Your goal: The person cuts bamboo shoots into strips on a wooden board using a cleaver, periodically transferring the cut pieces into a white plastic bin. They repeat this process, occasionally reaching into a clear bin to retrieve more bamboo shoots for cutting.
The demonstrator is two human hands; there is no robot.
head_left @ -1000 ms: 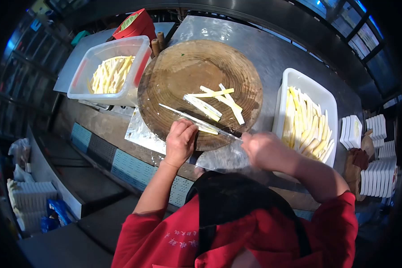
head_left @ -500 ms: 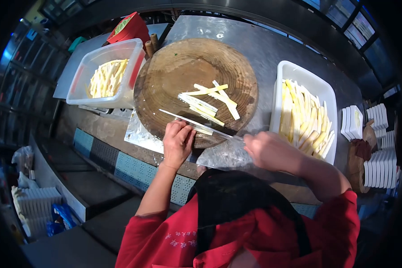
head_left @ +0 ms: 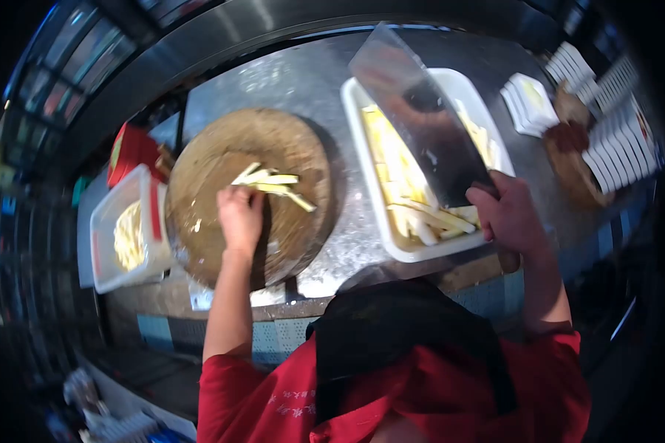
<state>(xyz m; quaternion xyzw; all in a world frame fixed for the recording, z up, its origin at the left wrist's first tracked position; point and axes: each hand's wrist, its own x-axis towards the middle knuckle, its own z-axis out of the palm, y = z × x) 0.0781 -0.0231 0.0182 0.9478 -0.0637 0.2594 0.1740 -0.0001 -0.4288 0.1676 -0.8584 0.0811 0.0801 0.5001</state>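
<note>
A round wooden chopping board (head_left: 207,162) lies on the metal table, with a small pile of cut pale-yellow vegetable strips (head_left: 279,181) on it. My left hand (head_left: 240,214) has its fingers closed at the pile's left end, around some of the strips. The handle of a broad cleaver (head_left: 421,111) is in my right hand (head_left: 511,214). Its wide blade tilts up and away, over a white tub (head_left: 428,255) of longer pale-yellow pieces (head_left: 395,162), and hides part of them.
Left of the board stands a clear plastic tub (head_left: 100,269) holding cut strips (head_left: 129,236). Behind it is a red container (head_left: 131,155). Stacked white dishes (head_left: 528,103) and more white stacks (head_left: 619,148) are at the far right, beside a brown wooden object (head_left: 573,166).
The cleaver has lifted off the board and swung right over the white tub. My left hand has moved to the strips' left end. The view has turned toward the right.
</note>
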